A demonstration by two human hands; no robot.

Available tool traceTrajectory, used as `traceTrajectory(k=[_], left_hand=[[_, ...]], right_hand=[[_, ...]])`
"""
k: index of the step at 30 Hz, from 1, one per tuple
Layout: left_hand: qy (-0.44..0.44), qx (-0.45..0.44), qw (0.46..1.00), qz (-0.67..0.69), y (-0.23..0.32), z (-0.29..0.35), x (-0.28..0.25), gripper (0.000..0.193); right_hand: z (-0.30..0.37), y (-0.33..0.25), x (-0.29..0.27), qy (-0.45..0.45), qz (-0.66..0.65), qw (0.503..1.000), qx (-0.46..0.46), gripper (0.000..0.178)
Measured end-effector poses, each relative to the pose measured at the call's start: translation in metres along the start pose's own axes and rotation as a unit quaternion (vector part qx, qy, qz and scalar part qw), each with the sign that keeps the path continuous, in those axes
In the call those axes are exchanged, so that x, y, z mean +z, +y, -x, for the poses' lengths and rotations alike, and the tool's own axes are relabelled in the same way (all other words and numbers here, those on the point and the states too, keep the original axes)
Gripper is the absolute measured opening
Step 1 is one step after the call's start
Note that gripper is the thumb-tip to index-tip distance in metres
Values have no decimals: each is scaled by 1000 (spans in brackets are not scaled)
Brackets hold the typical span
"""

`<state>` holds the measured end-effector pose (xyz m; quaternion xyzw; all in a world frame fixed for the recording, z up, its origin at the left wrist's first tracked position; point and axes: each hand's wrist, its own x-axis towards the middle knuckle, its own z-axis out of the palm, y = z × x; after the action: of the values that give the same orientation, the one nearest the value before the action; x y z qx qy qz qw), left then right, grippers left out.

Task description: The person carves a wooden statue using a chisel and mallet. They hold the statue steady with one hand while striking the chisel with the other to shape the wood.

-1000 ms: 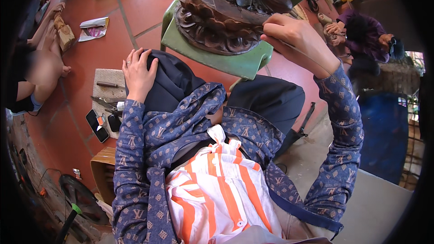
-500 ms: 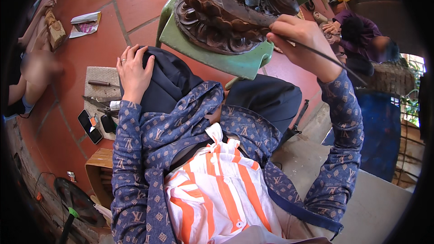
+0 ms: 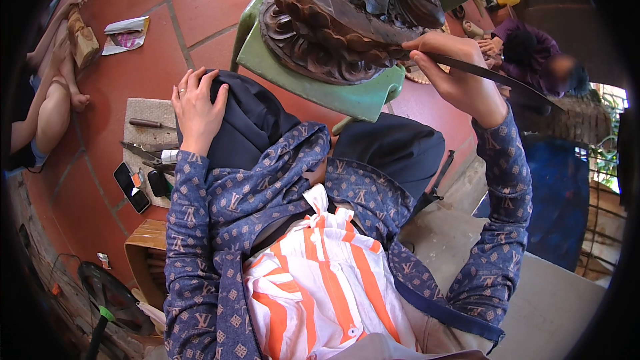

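Observation:
At the upper middle, a dark brown wood carving point(image 3: 360, 23) with curled, petal-like relief stands on a green plastic seat point(image 3: 300, 87). My right hand point(image 3: 457, 70) is closed at the carving's right side. From it a long, thin, dark blade-like tool point(image 3: 510, 81) sticks out to the lower right. The end toward the carving is largely hidden by my fingers, and I cannot tell whether it touches the wood. My left hand point(image 3: 199, 110) lies flat on my knee in dark trousers point(image 3: 250, 117), fingers apart, holding nothing.
Left of my knee, a mat point(image 3: 143, 113) carries a wood-handled tool point(image 3: 148, 123) and pliers point(image 3: 155, 155). A phone point(image 3: 132, 187) lies beside them, near a wooden box point(image 3: 147, 233). One person point(image 3: 53, 103) sits at the left, holding a wood piece point(image 3: 83, 40); another point(image 3: 533, 53) works at the upper right.
My right hand has shifted slightly right and down, and the tool has turned so more of its flat side shows. The person at the left has moved. My left hand stays still.

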<state>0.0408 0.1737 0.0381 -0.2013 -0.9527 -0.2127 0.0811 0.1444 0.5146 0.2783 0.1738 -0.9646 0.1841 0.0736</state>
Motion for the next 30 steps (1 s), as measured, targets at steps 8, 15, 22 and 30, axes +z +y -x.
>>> traceTrajectory(k=[8,15,22,30], left_hand=[[0,0,1000,0,-1,0,0,35],[3,-3,1000,-3,-2,1,0,34],[-3,-6,1000,4,1,0,-1,34],[-2,-4,1000,6,0,1,0,34]], right_hand=[[-1,-3,3,24,-38,999,29,12],[-10,-21,7,-8,85,996,14,11],[0,-9,5,34,-55,997,49,12],[3,-7,1,42,-109,986,116,11]])
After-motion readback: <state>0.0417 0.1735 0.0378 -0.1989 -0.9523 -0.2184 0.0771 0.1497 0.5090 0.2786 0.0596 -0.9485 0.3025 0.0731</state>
